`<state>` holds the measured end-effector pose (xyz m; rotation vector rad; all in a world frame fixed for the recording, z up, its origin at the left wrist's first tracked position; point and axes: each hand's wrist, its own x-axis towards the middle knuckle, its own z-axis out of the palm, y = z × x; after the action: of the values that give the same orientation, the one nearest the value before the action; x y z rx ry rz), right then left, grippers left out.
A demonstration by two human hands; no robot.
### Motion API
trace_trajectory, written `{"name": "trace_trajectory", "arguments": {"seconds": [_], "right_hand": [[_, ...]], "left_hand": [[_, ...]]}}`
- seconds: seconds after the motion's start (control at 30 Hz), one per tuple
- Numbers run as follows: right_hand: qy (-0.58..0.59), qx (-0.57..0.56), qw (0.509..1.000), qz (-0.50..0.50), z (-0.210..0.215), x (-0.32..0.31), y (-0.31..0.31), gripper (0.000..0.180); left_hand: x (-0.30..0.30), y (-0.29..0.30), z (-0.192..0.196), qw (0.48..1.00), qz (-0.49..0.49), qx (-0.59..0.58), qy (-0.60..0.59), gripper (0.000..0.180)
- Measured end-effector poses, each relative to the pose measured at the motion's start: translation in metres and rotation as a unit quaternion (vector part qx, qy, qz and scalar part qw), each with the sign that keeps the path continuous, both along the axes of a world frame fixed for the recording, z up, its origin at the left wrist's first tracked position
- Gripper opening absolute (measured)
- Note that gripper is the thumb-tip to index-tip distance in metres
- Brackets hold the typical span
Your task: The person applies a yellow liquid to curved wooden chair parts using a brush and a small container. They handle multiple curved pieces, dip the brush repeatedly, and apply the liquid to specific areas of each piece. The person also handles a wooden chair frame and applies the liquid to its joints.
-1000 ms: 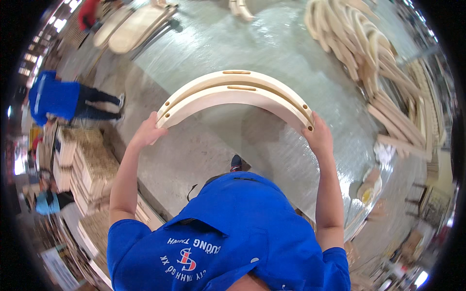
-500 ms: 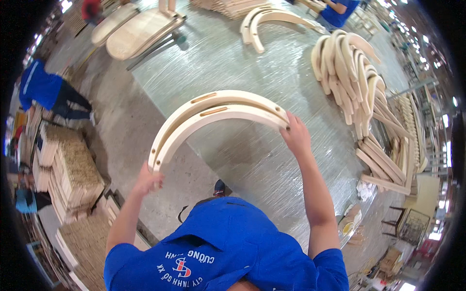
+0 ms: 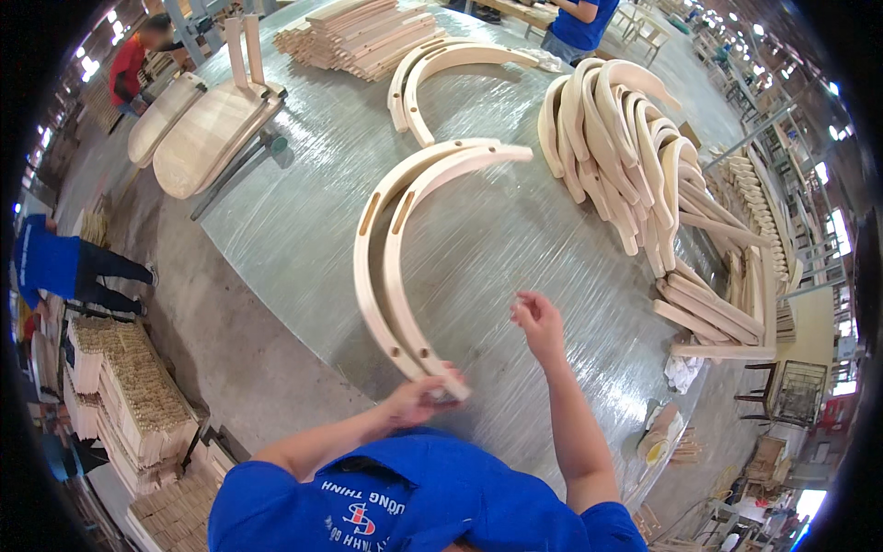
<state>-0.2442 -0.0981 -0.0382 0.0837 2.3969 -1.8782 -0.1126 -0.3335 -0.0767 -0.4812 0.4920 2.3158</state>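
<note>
Hands, pose: left hand [image 3: 418,397] reaches forward from a bent elbow and is closed over the near end of the curved wooden pieces [image 3: 391,253], fingers wrapped round the tip at the near edge of the tabletop [image 3: 515,248]. Right hand [image 3: 540,322] is raised on an upright forearm, just off to the right of that same end, fingers loosely curled and half open, holding nothing and clear of the wood

Curved wooden pieces: two pale bent-wood arcs nested one inside the other, lying flat on the grey tabletop. Near end sits under the left hand; the pair runs away from the person toward the far edge, then bends rightward, far ends pointing to the right edge. Long axis near-to-far, open side of the bow facing right, toward the right hand. Slots and small holes show on the upper faces

Other stock on the tabletop: second pair of arcs [image 3: 441,74] near the far edge; stack of straight slats [image 3: 368,32] at the far edge; heap of curved parts [image 3: 625,156] along the right edge; seat panels [image 3: 198,129] at the far left corner

Floor, left: stacked wood bundles [image 3: 129,396]; a person in blue [image 3: 64,267] well apart
</note>
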Motion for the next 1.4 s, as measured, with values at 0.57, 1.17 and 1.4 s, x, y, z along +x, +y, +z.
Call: {"name": "trace_trajectory", "arguments": {"seconds": [0.57,1.17,1.4], "right_hand": [[-0.052,-0.099,0.979,-0.173,-0.024,0.06,0.091,0.03],[0.077,0.243,0.823,-0.508,-0.006,0.196,0.181,0.017],[-0.03,0.425,0.607,-0.671,-0.013,0.348,0.263,0.03]], "left_hand": [[-0.114,0.195,-0.002,0.998,0.06,0.013,0.017,0.033],[-0.436,0.175,0.004,0.931,0.076,-0.313,0.173,0.048],[-0.28,0.108,-0.016,0.905,-0.046,-0.334,0.26,0.021]]}}
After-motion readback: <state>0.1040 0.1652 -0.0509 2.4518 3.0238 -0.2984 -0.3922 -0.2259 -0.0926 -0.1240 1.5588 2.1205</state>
